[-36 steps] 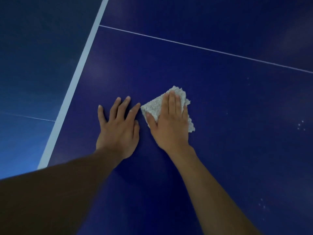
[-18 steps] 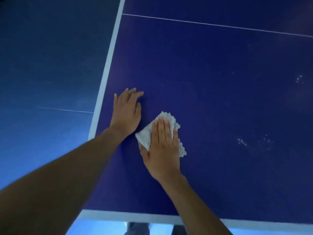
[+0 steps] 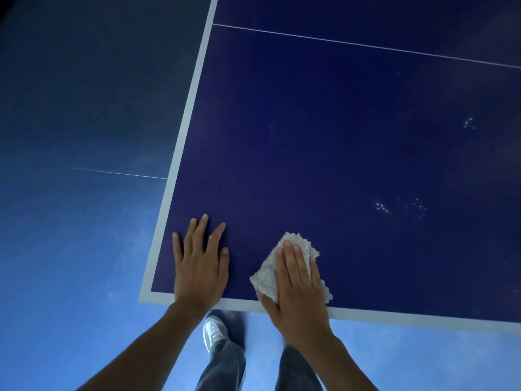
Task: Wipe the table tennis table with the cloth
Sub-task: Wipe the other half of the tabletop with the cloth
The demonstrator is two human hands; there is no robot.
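While flat by the table (image 3: 338,150) edge, straight-fingered hands: right hand (image 3: 296,289) atop the cloth (image 3: 265,277), left hand (image 3: 198,266) beside it.

1. the floor (image 3: 70,249) is a smooth blue surface, seen to the left of the table tennis table (image 3: 310,136) and in a strip below its near edge.
2. its colour runs from a bright, pale blue at the bottom of the view to a dim navy toward the top left, where the corner of the view is almost black.
3. a thin white line (image 3: 118,173) crosses the floor at a slight slant and ends at the table's left edge.
4. faint, cloudy pale patches (image 3: 465,348) mottle the lighter floor below the near edge and by the near left corner.
5. the light is soft and bluish, strongest on the floor nearest the viewer.
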